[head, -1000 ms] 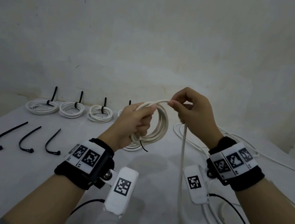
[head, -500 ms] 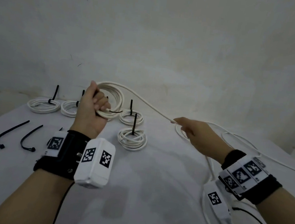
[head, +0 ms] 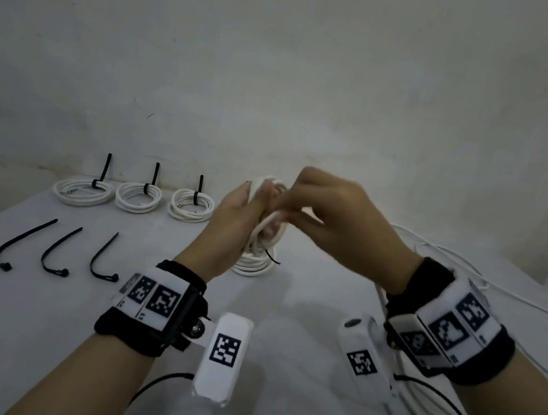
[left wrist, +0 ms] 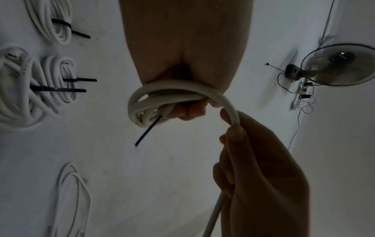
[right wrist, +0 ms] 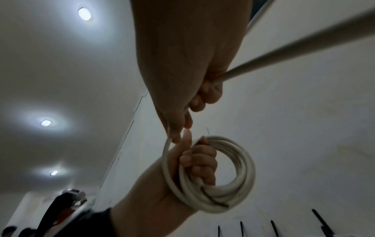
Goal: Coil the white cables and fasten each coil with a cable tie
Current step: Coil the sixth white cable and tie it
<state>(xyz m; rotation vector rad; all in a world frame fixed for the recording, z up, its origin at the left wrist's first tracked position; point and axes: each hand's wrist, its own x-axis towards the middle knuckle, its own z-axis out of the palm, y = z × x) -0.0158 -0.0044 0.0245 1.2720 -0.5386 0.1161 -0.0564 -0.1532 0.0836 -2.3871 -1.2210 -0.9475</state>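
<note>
Left hand (head: 236, 223) fist closed round white cable coil (right wrist: 221, 179) held above table (head: 43, 334), right hand (head: 342, 229) pinching loose cable strand (left wrist: 227, 105) beside it, 3 tied coils (head: 139, 196) at back, 3 spare ties (head: 56, 251) front-left.

A bare indoor workroom, set up for recording a manual task.

A scuffed, unpainted-looking wall (head: 282, 70) fills the upper half of the head view, above a tabletop (head: 26, 332) draped in a plain white cloth. Recessed ceiling lights (right wrist: 84, 14) glow at the left of the right wrist view. A wall-mounted fan (left wrist: 336, 65) with loose wiring sits at the right edge of the left wrist view. Tied cable coils (head: 83, 192) and spare black cable ties (head: 23, 242) lie in neat rows at the left.
</note>
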